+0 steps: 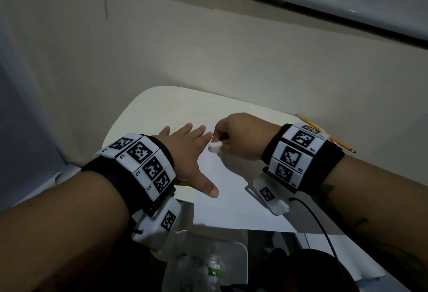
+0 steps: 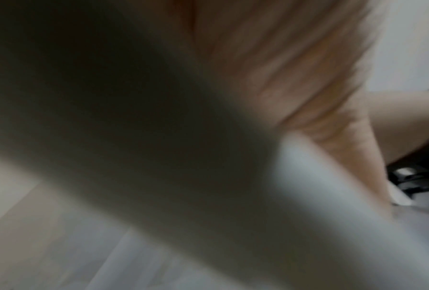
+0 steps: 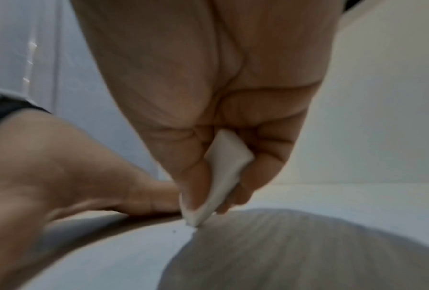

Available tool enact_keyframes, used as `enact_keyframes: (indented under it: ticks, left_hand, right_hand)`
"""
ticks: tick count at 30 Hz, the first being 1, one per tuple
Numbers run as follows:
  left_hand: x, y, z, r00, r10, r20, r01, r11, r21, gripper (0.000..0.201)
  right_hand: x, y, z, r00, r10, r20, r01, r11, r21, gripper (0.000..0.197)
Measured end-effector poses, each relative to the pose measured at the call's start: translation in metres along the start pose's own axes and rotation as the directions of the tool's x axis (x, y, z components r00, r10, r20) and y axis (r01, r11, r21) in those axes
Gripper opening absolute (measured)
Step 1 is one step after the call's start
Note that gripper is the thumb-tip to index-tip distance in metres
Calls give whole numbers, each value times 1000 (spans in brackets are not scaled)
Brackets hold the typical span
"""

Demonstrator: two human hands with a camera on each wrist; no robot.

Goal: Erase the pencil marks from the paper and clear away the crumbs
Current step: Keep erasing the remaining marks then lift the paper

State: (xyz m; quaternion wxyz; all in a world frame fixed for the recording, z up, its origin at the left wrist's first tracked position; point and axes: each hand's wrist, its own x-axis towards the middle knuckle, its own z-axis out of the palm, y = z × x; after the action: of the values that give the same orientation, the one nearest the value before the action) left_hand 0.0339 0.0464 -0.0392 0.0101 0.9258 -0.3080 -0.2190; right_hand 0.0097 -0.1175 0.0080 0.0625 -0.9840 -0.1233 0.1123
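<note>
A white sheet of paper [image 1: 234, 201] lies on a small white table [image 1: 159, 106]. My left hand [image 1: 190, 152] lies flat on the paper's left edge with fingers straight and thumb spread. My right hand [image 1: 234, 136] pinches a white eraser [image 1: 215, 147] between thumb and fingers, and its lower corner touches the paper close to the left fingertips. In the right wrist view the eraser [image 3: 221, 180] meets the paper [image 3: 320, 198] beside a few dark specks [image 3: 175, 231]. The left wrist view is blurred, showing only the left hand [image 2: 295, 82] against the paper.
A yellow pencil [image 1: 328, 136] lies at the table's far right edge by the wall. Below the table's near edge stands a white bin [image 1: 236, 254] holding scraps. A black cable [image 1: 324, 227] runs from my right wrist. The paper overhangs the table's near edge.
</note>
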Motion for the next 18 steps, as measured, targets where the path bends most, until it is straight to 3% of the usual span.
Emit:
enact_keyframes:
  ticks: [5,13,16,18]
  left_hand:
    - [0,0,1,1000,7,-6,-7,1000,-15,134]
    - [-1,1,1,1000,3,-27,-2,1000,13,138]
    - [0,0,3,1000,-1,-27,1,1000,3,140]
    - [0,0,2,1000,-1,-24,1,1000,6,141]
  right_hand:
    - [-24,-14,-2,975,-93,201,75,993,96,13]
    - [15,1,-4,998,64,8,-63,998,-17,17]
    - [5,0,-2,1000,21,15,-22,999,33,23]
    - [-10,-5,-1,995,-20,93,14,997,70,21]
